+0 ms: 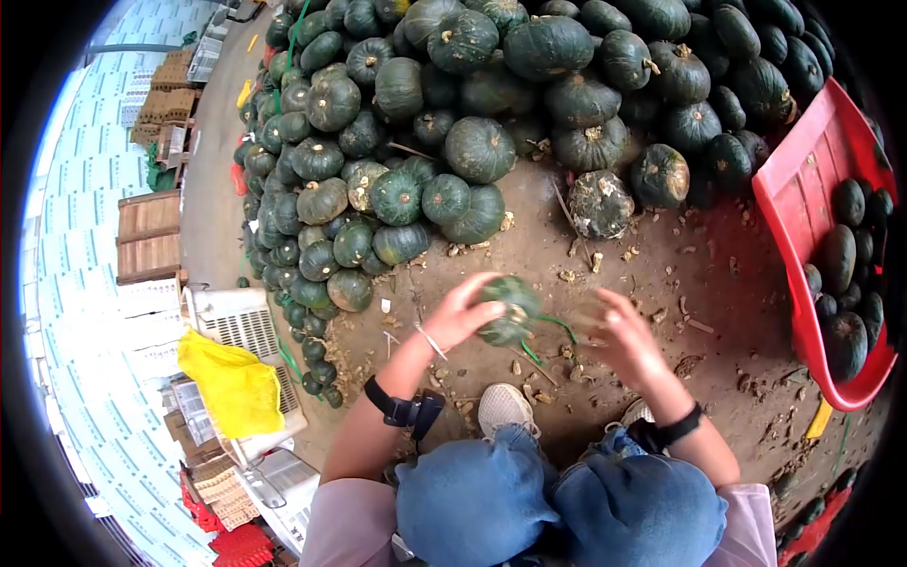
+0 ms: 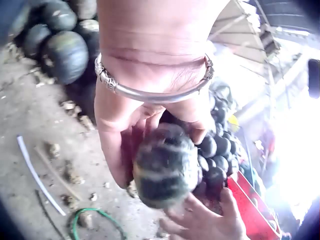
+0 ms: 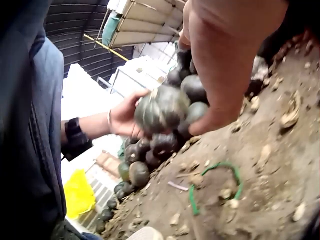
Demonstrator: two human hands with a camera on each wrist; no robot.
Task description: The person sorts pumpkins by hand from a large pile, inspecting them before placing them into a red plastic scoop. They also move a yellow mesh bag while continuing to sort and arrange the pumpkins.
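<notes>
A small dark green pumpkin with pale stripes is held up off the ground by the left hand, its fingers and thumb round one side. The left wrist view shows the same pumpkin below the palm of the left hand. To its right, apart from it in the head view, the right hand is blurred, fingers spread and holding nothing. In the right wrist view the right hand is near the pumpkin, and whether they touch there is unclear.
Many dark pumpkins are heaped at the back and left. A red container with dark pumpkins stands at the right. Crates and a yellow sack lie at the left. Green strapping and debris are on the ground.
</notes>
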